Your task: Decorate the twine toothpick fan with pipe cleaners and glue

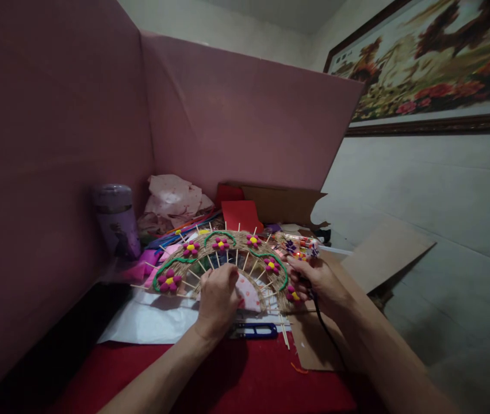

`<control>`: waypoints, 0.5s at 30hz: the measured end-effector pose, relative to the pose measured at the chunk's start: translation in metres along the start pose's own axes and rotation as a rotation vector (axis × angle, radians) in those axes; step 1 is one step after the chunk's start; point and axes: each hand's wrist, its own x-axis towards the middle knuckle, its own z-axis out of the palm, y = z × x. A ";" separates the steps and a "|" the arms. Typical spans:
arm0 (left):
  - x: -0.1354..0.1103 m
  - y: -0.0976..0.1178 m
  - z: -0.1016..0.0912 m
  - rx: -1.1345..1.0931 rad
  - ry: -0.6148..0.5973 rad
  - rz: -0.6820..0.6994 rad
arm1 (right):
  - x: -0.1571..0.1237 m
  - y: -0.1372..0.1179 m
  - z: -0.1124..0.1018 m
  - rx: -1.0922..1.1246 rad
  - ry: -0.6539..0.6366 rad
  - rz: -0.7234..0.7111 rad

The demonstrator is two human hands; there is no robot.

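Note:
A half-round fan of thin wooden sticks woven with twine lies on the table. Magenta felt flowers with yellow centres and a wavy green cord decorate its band. My left hand is closed in a pinch over the fan's inner part; whatever its fingers hold is hidden. At the fan's right end, my right hand is wrapped round a dark tool, mostly covered by the fingers, with a black cord trailing down. Beneath the fan's inner curve lies a pink-spotted piece.
Blue-handled thread snips lie on the red tablecloth near white sheeting. A purple tumbler stands left. Cardboard lies right, with another piece behind. Crumpled pink fabric and pink panels are at the back.

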 end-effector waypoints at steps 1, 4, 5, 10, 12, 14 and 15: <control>0.000 0.000 0.000 -0.006 -0.033 0.001 | 0.004 0.000 0.005 0.014 -0.037 0.007; 0.001 0.000 0.000 -0.012 -0.084 0.027 | 0.016 0.005 0.017 -0.045 -0.115 -0.046; 0.001 0.000 0.000 -0.018 -0.086 0.027 | 0.019 0.008 0.021 -0.085 -0.129 -0.072; 0.002 0.000 0.000 -0.097 -0.047 -0.003 | 0.031 0.022 0.035 -0.099 -0.186 -0.072; 0.003 0.000 -0.001 -0.108 -0.044 0.001 | 0.033 0.022 0.039 -0.067 -0.158 -0.074; 0.003 0.001 -0.001 -0.105 -0.041 0.006 | 0.034 0.020 0.042 -0.034 -0.124 -0.087; 0.003 0.001 -0.001 -0.108 -0.038 0.009 | 0.035 0.019 0.042 -0.020 -0.115 -0.093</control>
